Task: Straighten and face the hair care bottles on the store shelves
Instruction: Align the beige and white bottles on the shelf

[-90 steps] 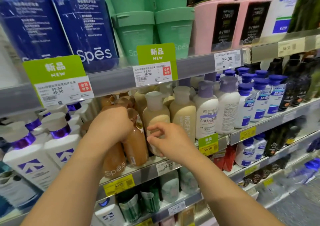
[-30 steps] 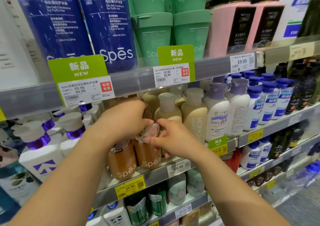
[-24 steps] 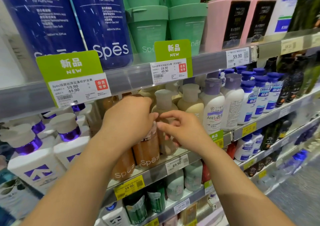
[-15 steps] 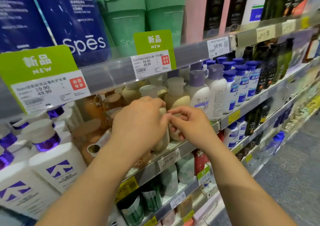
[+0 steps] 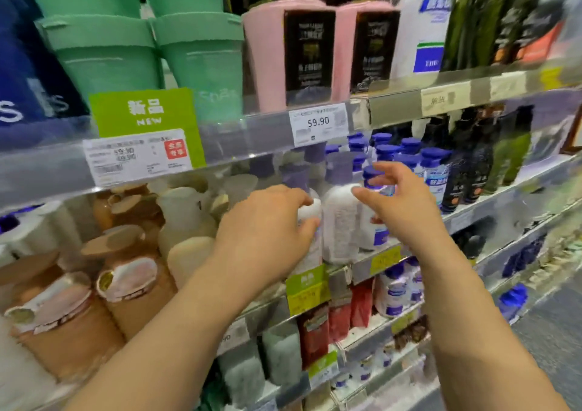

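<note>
2 white bottles with purple caps, one point(image 5: 310, 221) beside the other point(image 5: 340, 218), stand upright at the middle shelf point(image 5: 472, 218) front. Left hand point(image 5: 267, 221), which 0.5 s ago worked the beige bottles point(image 5: 189, 221), now grasps the first; right hand point(image 5: 400, 203) hovers released beside the second.

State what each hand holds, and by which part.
Left hand grips a white purple-capped bottle at its upper body. Right hand holds nothing.
</note>
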Action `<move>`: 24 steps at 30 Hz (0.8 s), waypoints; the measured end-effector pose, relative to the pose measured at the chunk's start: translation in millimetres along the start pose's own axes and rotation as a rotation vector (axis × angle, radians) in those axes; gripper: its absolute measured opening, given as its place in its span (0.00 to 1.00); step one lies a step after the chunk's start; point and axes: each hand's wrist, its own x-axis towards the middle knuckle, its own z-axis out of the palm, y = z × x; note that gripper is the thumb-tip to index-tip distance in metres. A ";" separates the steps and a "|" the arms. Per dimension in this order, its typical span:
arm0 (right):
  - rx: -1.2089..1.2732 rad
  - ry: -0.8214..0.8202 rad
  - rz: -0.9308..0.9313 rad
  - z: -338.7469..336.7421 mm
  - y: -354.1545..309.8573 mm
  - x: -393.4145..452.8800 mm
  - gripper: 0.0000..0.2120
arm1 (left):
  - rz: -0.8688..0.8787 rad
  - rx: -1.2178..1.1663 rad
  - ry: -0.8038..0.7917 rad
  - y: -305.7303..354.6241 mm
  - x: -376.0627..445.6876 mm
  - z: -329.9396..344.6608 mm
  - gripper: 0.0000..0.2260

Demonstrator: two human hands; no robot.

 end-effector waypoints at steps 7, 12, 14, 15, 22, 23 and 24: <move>-0.239 -0.450 -0.174 -13.1 8.9 42.4 0.36 | -0.147 0.048 0.027 52.7 40.9 36.0 0.19; -0.473 -0.455 -0.325 -12.9 8.6 57.6 0.23 | -0.282 0.016 0.071 68.3 63.9 53.3 0.21; -0.544 -0.380 -0.394 -9.1 7.6 55.2 0.20 | -0.314 0.010 0.086 73.1 70.6 56.6 0.21; -0.581 -0.343 -0.422 -6.3 9.1 52.6 0.19 | -0.328 0.005 0.094 75.6 73.5 57.4 0.21; -0.564 -0.382 -0.496 -13.3 22.6 64.7 0.22 | -0.414 0.067 0.134 84.7 90.3 59.7 0.19; -0.519 -0.442 -0.486 -16.3 24.0 69.8 0.21 | -0.427 0.073 0.140 85.4 92.6 60.0 0.20; -0.471 -0.498 -0.471 -19.0 24.6 73.8 0.20 | -0.433 0.082 0.153 85.8 94.9 61.3 0.21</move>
